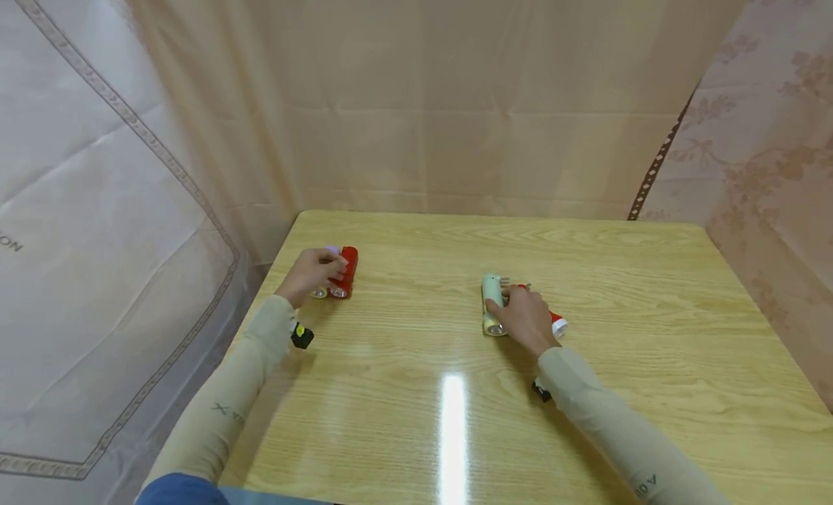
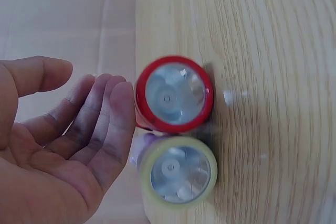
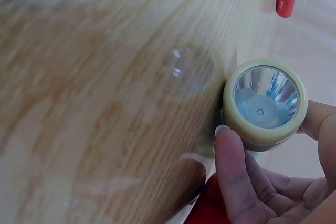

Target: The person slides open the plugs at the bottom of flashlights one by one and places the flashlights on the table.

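At the table's left side, my left hand [image 1: 309, 275] hovers by a red flashlight [image 1: 350, 262], thumb and fingers apart in the left wrist view. Beside that flashlight lies a purple one [image 1: 332, 249] with a pale yellow rim [image 2: 147, 179], partly covered by the hand in the head view. Right of the table's middle, my right hand [image 1: 528, 320] grips a mint-green flashlight [image 1: 492, 290] with a cream-yellow head, thumb on one side and fingers on the other. Partly hidden under this hand is a red flashlight with a white head [image 1: 559, 325].
Both flashlight groups lie on a light wood-grain table [image 1: 403, 346]. A beige cloth [image 1: 455, 107] hangs behind it. Pale sheets [image 1: 97, 237] flank the left, and a floral-patterned cloth [image 1: 774, 165] the right.
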{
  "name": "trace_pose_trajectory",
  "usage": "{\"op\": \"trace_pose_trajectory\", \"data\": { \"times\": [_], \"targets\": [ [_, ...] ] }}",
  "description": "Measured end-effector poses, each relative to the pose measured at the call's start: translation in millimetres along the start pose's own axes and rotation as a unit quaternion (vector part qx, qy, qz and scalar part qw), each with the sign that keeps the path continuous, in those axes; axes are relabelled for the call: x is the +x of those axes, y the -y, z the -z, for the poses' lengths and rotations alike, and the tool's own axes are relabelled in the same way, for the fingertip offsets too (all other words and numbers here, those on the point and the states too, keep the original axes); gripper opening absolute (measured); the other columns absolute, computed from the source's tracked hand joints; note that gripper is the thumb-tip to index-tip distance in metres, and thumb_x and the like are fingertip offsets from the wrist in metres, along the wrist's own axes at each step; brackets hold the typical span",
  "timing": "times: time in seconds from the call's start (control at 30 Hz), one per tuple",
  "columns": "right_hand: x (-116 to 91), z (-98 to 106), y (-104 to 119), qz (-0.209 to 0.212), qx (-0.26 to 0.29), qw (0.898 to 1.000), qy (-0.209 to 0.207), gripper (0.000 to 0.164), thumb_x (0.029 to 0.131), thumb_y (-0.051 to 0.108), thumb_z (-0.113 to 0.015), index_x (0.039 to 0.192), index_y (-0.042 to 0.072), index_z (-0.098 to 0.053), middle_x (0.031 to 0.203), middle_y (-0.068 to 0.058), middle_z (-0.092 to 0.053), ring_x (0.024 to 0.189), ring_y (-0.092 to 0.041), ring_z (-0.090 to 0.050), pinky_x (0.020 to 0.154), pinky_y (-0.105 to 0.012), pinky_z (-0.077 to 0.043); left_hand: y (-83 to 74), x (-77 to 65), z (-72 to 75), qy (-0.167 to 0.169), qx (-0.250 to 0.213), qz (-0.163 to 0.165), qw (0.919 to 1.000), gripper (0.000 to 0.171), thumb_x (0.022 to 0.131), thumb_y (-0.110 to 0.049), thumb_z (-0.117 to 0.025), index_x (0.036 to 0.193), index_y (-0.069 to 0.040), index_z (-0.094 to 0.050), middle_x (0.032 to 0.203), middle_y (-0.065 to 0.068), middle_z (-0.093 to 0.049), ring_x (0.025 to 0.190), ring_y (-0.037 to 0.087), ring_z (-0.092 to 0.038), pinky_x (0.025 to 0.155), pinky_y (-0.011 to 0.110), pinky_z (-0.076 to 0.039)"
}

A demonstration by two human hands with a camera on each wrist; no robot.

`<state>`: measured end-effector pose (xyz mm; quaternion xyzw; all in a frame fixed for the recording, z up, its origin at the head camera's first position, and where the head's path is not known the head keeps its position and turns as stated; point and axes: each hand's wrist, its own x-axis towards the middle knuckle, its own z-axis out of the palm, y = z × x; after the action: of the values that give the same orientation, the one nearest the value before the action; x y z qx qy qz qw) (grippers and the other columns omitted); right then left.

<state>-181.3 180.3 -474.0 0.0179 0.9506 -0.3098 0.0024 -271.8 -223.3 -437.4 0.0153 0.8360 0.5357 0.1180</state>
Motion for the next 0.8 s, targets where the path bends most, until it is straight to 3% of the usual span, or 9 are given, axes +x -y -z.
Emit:
{"op": "trace_pose_trajectory", "data": {
  "times": [0.23, 0.6, 0.8],
  "targets": [
    [0.5, -0.2, -0.8, 0.004, -0.007, 1.0, -0.005, 0.045, 0.097, 0.038, -0.067, 0.116, -0.002, -0.072, 0.074, -0.005, -0.061, 0.061, -0.018, -0.048, 0.051, -0.03, -0.036, 2.5, 3.4, 4.2, -0.014, 0.014, 0.011, 0.9997, 0.033, 0.105, -0.015, -0.061, 0.128, 0.009, -0.062, 0.123, 0.024, -0.064, 0.1, 0.028, -0.064, 0.08, 0.036, -0.061],
    [-0.4, 0.2, -0.5, -0.002, -0.006, 1.0, 0.006, 0.047, 0.098, 0.038, -0.067, 0.12, -0.004, -0.071, 0.076, -0.006, -0.062, 0.059, -0.017, -0.047, 0.049, -0.028, -0.035, 5.2, 8.7, 6.2, -0.032, 0.051, 0.012, 0.9981, 0.03, 0.104, -0.014, -0.062, 0.125, 0.008, -0.062, 0.116, 0.022, -0.064, 0.096, 0.026, -0.064, 0.082, 0.039, -0.061],
    [-1.3, 1.0, 0.0, -0.003, -0.007, 1.0, 0.005, 0.045, 0.098, 0.037, -0.068, 0.118, -0.003, -0.071, 0.075, -0.005, -0.061, 0.059, -0.017, -0.047, 0.048, -0.029, -0.035, 2.2, 9.6, 3.7, -0.033, 0.129, -0.016, 0.9909, 0.026, 0.103, -0.014, -0.063, 0.119, 0.006, -0.066, 0.113, 0.021, -0.067, 0.083, 0.027, -0.067, 0.07, 0.034, -0.061]
  ]
}}
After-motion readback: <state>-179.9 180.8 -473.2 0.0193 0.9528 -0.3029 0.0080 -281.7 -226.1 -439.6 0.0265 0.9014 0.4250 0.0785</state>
